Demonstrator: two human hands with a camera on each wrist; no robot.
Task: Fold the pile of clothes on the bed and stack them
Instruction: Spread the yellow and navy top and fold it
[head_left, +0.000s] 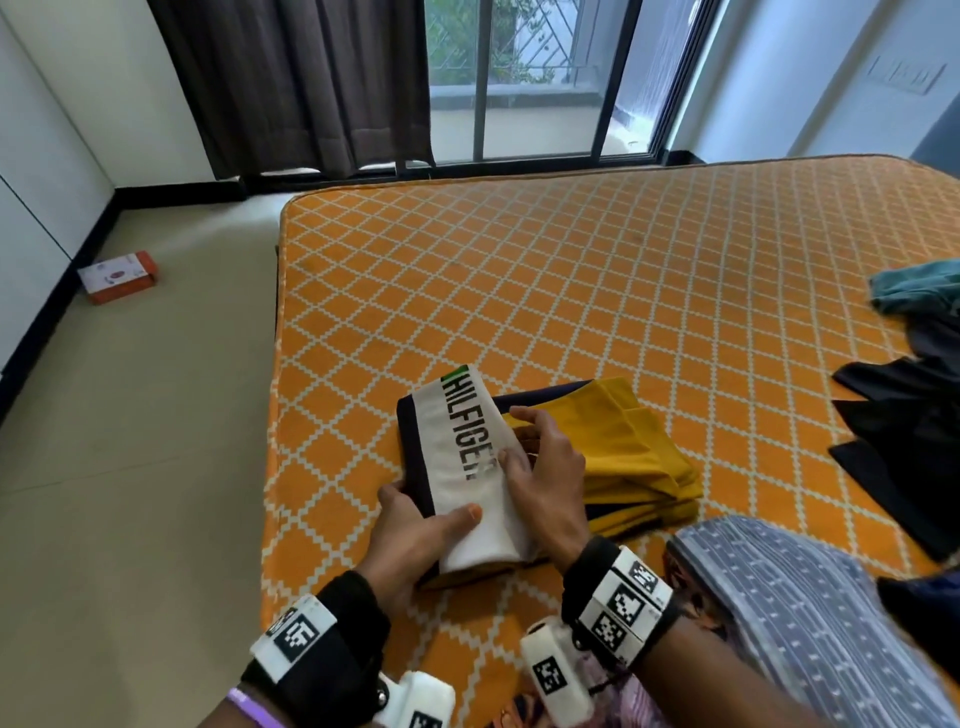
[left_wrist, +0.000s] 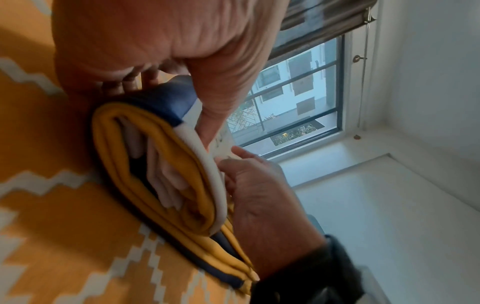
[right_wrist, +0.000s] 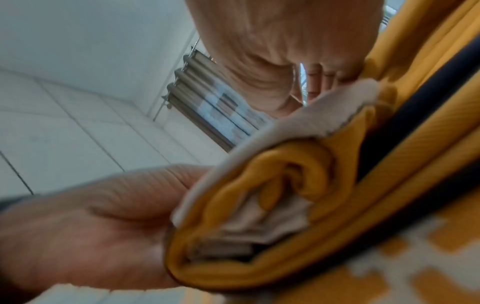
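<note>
At the near edge of the bed (head_left: 571, 270), the left hand (head_left: 415, 525) and right hand (head_left: 545, 478) each curl thumb and fingers around the half-folded yellow, navy and white shirt (head_left: 462, 457), with unfolded dark clothes (head_left: 904, 441) lying farther right.

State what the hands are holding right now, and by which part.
Both hold the folded shirt: the left hand grips its near left edge, thumb on the white panel; the right hand pinches the white panel's right edge.
</note>
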